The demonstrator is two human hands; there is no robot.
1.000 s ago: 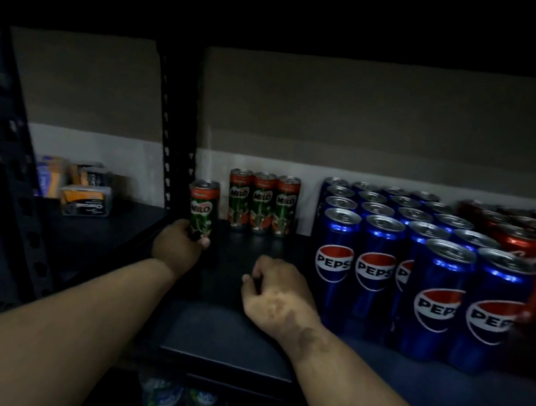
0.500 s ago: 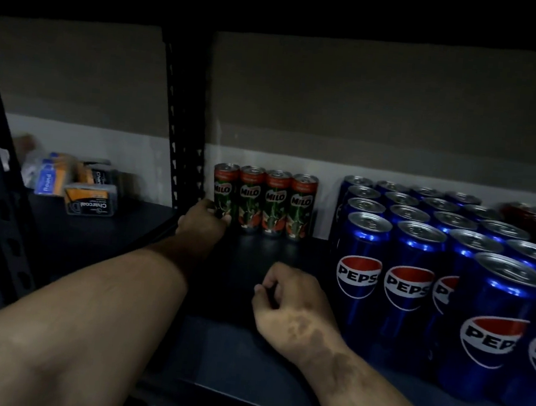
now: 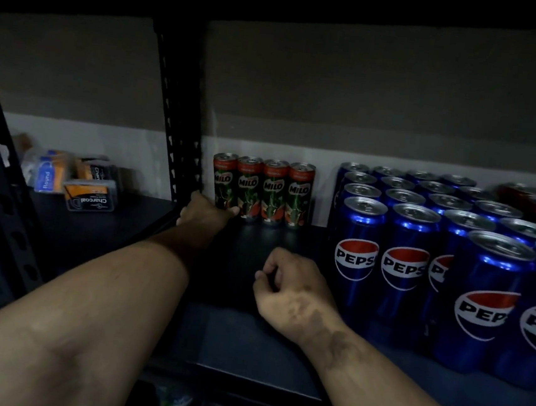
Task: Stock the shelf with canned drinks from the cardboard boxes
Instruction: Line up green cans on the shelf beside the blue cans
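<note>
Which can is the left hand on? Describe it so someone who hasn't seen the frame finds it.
On the black shelf, left of the Pepsi block, four Milo cans stand in a row at the back wall. The target can is the leftmost, next to the upright post. It alone has the left hand at its base.

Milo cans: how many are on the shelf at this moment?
4. The Milo cans stand upright in one row at the back wall: leftmost, gripped low by the left hand, then second, third, rightmost. None seem hidden behind.
</note>
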